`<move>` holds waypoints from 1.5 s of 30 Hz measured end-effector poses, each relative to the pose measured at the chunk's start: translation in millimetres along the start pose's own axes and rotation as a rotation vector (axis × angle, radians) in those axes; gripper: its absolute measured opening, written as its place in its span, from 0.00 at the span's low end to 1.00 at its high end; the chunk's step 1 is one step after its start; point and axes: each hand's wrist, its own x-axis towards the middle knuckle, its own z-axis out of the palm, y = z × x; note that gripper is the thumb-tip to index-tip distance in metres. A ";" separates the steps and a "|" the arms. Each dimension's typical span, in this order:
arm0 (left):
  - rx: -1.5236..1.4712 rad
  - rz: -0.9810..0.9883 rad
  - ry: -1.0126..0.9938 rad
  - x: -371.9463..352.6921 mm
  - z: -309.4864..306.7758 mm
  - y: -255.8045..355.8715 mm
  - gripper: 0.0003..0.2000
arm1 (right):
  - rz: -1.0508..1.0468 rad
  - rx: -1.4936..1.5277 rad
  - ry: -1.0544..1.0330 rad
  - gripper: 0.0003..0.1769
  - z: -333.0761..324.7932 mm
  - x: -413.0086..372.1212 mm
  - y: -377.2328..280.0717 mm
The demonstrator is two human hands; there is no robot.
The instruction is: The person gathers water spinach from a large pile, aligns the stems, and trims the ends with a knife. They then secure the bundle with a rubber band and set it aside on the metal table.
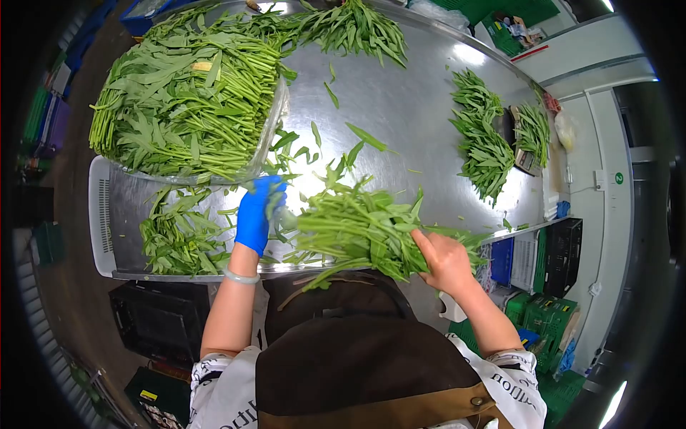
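Note:
My right hand (444, 261), bare, is wrapped round a bunch of water spinach (357, 225) above the table's near edge. The cut stem ends point left and the leaves trail out to the right. To the left of those stems is my left hand (261, 214) in a blue glove, its fingers curled in, with blurred green leaf bits at the fingertips. Loose leaves (307, 151) lie scattered on the metal table (400, 107) just beyond both hands. A small heap of water spinach leaves (182, 236) sits left of the gloved hand.
A large stack of water spinach (193, 107) on clear plastic fills the back left. Another bunch (354, 28) lies at the far edge. More bunches (482, 132) are at the right, beside a scale-like object (527, 146). Crates (547, 322) stand below, right; a black crate (161, 318) left.

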 end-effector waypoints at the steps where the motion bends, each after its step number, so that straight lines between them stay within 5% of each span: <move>1: 0.120 -0.048 -0.160 -3.2 13.1 13.2 0.20 | -0.042 -0.018 -0.003 0.49 -0.5 0.0 -1.7; 3: 0.312 -0.076 -0.474 -26.6 37.2 36.7 0.23 | -0.125 -0.050 -0.010 0.48 -0.8 0.8 -5.5; 6: 0.933 0.358 -0.755 -36.3 65.6 39.0 0.16 | -0.203 -0.078 -0.030 0.50 -5.9 6.7 -16.1; 9: 0.718 0.001 -0.428 -16.2 31.1 11.9 0.12 | -0.142 -0.096 -0.104 0.51 -14.0 1.2 -14.9; 11: 0.583 0.227 -0.190 1.5 -1.6 14.9 0.09 | -0.112 -0.082 -0.099 0.51 -16.8 -10.4 -8.4; 13: 0.570 0.048 0.065 -3.5 -3.3 52.1 0.09 | -0.104 -0.083 -0.075 0.50 -18.0 -15.9 -6.0; 15: 0.511 0.043 -0.008 -8.4 -0.9 55.3 0.14 | -0.123 -0.104 -0.033 0.47 -19.9 -17.1 -6.4; 18: 0.406 -0.139 -0.575 -39.0 41.8 45.1 0.28 | -0.167 -0.113 0.007 0.45 -16.2 -10.0 -12.4; 19: 0.822 -0.244 -0.575 -51.7 61.8 55.8 0.26 | -0.164 -0.122 -0.009 0.44 -16.1 -9.4 -12.7; 21: 0.509 -0.258 -0.570 -50.1 58.4 40.3 0.20 | -0.157 -0.143 -0.046 0.42 -17.4 -9.2 -11.6; 24: 0.384 -0.022 -0.350 -26.8 16.6 39.4 0.13 | -0.184 -0.147 0.035 0.38 -20.7 -14.8 -14.4; 25: 0.180 -0.013 -0.100 -6.6 -18.8 37.9 0.11 | -0.219 -0.206 0.064 0.37 -23.9 -16.9 -13.4; 27: 0.168 -0.029 0.002 -0.6 -33.8 46.6 0.10 | -0.296 -0.323 0.121 0.33 -29.9 -19.7 -12.9; 29: 0.289 -0.084 -0.119 -6.6 -10.6 57.4 0.13 | -0.350 -0.367 0.142 0.31 -29.7 -20.5 -15.5; 33: 0.724 -0.165 -0.872 -7.0 47.9 51.1 0.19 | -0.474 -0.419 0.168 0.29 -33.7 -9.3 -21.3; 35: 1.145 -0.303 -0.918 -16.6 73.5 31.5 0.20 | -0.507 -0.407 0.193 0.29 -33.2 -4.1 -21.7; 38: 0.835 -0.424 -0.841 -36.3 100.8 35.3 0.19 | -0.516 -0.398 0.202 0.29 -32.5 -3.9 -19.0; 42: -0.099 -0.595 -0.452 -27.2 69.7 37.5 0.14 | -0.421 -0.359 0.185 0.29 -21.3 -15.7 -12.5; 43: -0.247 -0.560 -0.501 -21.7 60.9 43.3 0.13 | -0.386 -0.325 0.180 0.29 -18.4 -18.6 -11.4; 45: 0.022 -0.433 -0.051 -34.4 60.9 61.6 0.13 | -0.315 -0.257 0.170 0.29 -13.4 -24.4 -10.3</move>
